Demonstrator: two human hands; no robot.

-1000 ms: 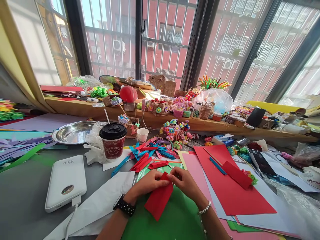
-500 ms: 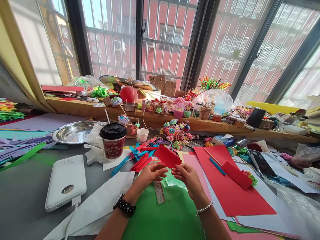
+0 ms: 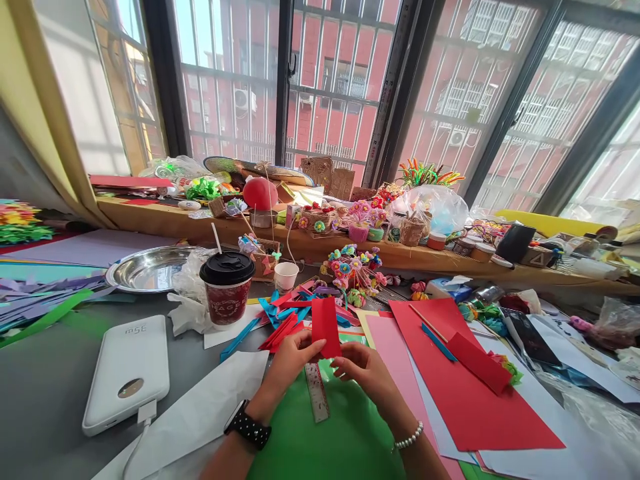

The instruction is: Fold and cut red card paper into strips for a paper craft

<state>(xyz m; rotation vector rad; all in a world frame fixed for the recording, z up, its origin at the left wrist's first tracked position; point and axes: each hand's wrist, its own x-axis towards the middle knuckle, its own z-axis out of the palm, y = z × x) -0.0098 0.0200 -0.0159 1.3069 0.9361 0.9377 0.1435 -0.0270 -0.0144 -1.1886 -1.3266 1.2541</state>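
A small red paper rectangle (image 3: 326, 327) stands upright in front of me. My left hand (image 3: 297, 353) pinches its lower left edge between thumb and fingers. At its lower right corner, my right hand (image 3: 356, 365) has curved fingers a little apart; whether they touch the paper is hard to see. Below both hands a ruler (image 3: 317, 393) lies on a shiny green surface (image 3: 325, 447). Behind the paper are loose red folded strips (image 3: 283, 331) and blue strips (image 3: 240, 340).
Left of my hands are a lidded cup (image 3: 226, 293) with a straw, a white power bank (image 3: 127, 373) with a cable, and a metal dish (image 3: 120, 275). Large red paper (image 3: 480, 393) with a stick on it lies right. Crafts crowd the sill (image 3: 200, 230) behind.
The red paper has turned from slanting sideways to upright and shifted left. My left hand has closed on it, while my right hand's pinch has loosened at its corner.
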